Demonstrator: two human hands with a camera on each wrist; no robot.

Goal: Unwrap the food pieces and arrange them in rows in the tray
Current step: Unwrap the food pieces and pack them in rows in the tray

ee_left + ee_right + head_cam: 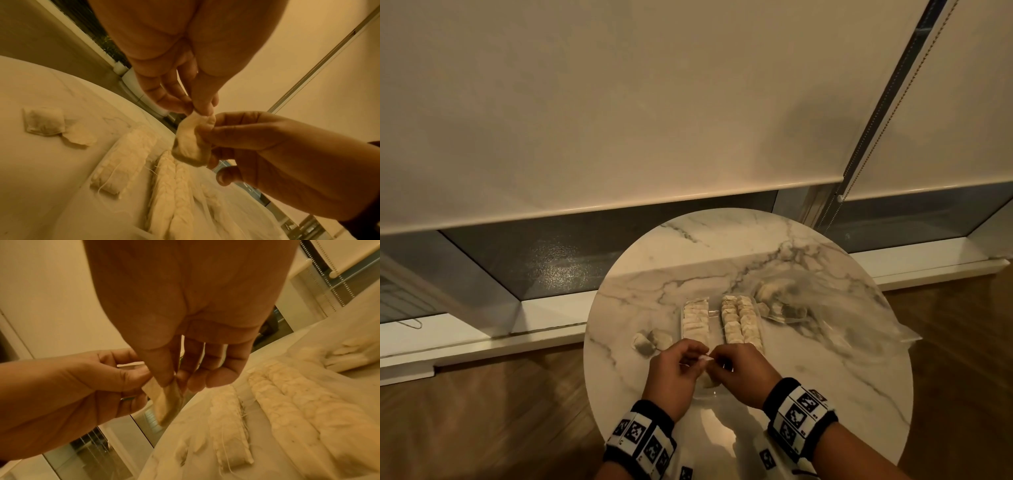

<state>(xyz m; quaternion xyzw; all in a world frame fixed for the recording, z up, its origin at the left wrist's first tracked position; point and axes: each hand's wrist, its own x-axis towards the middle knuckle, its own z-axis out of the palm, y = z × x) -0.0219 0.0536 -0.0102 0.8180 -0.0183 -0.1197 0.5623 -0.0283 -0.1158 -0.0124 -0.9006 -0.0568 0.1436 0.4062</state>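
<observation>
We pinch one tea bag between left hand and right hand, unwrapping; next, place it at 12 o'clock in the tray.

Round table white marble, grey veins; pieces cream; wristbands black-white checkered.

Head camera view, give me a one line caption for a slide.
Both hands, left and right, pinch one small pouch above a round marble table, near a tray holding rows of pouches.
</observation>
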